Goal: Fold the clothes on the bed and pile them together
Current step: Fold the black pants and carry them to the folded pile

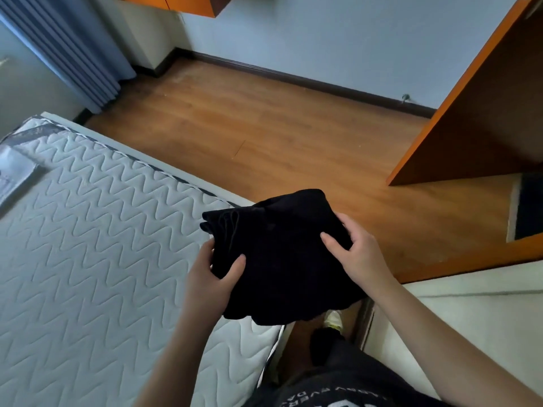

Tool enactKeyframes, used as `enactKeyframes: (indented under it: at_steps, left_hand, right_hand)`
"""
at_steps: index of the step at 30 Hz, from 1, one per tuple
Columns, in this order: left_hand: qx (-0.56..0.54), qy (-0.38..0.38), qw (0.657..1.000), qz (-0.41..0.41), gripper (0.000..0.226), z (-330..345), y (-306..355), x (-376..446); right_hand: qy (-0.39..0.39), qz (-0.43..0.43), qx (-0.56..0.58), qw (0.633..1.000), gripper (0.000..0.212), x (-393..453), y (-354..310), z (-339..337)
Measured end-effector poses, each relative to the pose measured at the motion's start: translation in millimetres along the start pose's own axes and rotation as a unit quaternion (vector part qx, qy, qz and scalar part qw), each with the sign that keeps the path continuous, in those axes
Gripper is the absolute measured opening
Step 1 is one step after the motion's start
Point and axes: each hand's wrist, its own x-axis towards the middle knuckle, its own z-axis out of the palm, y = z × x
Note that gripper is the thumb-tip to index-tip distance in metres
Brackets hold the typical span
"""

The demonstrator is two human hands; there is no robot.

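A folded black garment (282,254) is held in the air over the near right corner of the bed (88,245). My left hand (211,274) grips its left edge, thumb on top and fingers underneath. My right hand (355,254) grips its right edge the same way, thumb lying across the cloth. The garment is folded into a thick bundle with several layers showing at its far left corner. No other clothes show on the white quilted mattress.
A wooden floor (264,136) stretches beyond the bed. An orange-edged wardrobe (470,113) stands at the right, with a pale cabinet (470,312) below it. Blue curtains (67,48) hang at the far left. A clear plastic bag (14,171) lies at the mattress's far left.
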Motion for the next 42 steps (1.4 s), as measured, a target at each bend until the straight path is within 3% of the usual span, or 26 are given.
enactKeyframes:
  at_steps: [12,18,25,33,42]
  left_hand:
    - [-0.061,0.138,0.988,-0.033,0.036,-25,16,16]
    - [-0.098,0.160,0.982,-0.035,0.035,-44,0,43]
    - [-0.100,0.122,0.987,-0.028,0.036,-39,12,93]
    - [-0.050,0.096,0.994,-0.023,0.035,4,56,167]
    - [-0.059,0.121,0.989,-0.062,0.034,103,127,272]
  right_hand:
    - [-0.107,-0.081,-0.067,0.989,0.056,82,-51,14]
    - [-0.100,-0.098,-0.106,0.984,0.056,106,-72,37]
    - [-0.035,-0.104,-0.088,0.990,0.040,135,-84,28]
    - [-0.006,-0.056,-0.069,0.996,0.049,207,-60,-11]
    - [-0.049,-0.046,-0.068,0.995,0.048,356,-23,-90]
